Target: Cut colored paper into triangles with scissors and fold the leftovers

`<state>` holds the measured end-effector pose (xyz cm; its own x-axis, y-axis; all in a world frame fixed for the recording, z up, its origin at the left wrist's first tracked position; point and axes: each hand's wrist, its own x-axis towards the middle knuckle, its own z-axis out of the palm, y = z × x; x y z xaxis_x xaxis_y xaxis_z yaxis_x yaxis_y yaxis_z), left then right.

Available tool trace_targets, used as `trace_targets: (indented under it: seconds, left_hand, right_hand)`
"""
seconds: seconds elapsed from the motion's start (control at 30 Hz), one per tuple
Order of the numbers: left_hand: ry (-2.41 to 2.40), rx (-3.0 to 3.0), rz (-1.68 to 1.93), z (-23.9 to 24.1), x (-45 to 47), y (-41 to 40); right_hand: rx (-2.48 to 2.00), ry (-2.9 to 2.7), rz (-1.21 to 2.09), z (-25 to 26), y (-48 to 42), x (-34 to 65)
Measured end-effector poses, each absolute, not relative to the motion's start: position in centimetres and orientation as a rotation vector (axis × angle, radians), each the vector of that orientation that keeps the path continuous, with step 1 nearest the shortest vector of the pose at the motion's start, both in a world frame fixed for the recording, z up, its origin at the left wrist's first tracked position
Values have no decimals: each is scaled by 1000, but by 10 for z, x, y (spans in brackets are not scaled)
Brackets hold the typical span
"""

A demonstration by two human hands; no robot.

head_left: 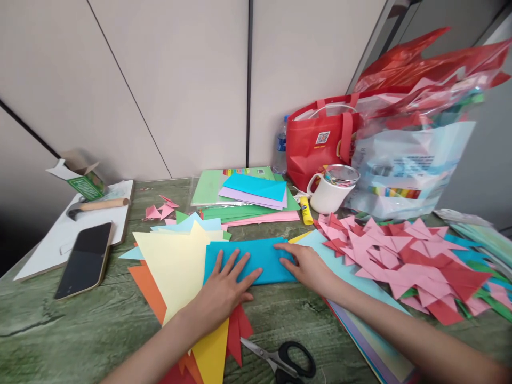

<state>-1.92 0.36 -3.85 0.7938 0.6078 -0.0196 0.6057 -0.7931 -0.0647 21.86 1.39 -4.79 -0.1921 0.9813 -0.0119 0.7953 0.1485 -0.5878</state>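
Note:
A folded blue sheet of paper [262, 250] lies in front of me, a long flat rectangle. My left hand [224, 285] presses on its left part, open, with the fingers spread. At the right end of the sheet is my right hand [306, 261], its index finger stretched across the paper and its other fingers bent but apart. Cream paper pieces [174, 261] with pointed ends lie at the left, over orange, yellow and red ones. Black-handled scissors [280, 362] rest near the front edge, blades partly apart.
Pink and red folded paper pieces [416, 261] pile up at right, beside layered coloured sheets [360, 330]. Behind stand a white mug [326, 194], glue stick [306, 210], red bag [316, 138] and bottle [281, 146]. A phone [86, 258] and hammer [100, 205] lie left.

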Motion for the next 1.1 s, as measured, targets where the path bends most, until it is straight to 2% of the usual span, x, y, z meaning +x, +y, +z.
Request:
trace_targets:
  seconds: [0.37,0.63,1.1]
  left_hand:
    - [-1238,-2686,-41,-65,-18,-12]
    - [-1179,-2761,38,-48,-17,-5]
    - [-1241,-2890,-14,-46,-26,5]
  right_hand:
    - [-1708,-2292,450,-49,19,215]
    - [-1690,-2306,479,-52,24,220]
    - [-1622,-2249,528,-57,25,224]
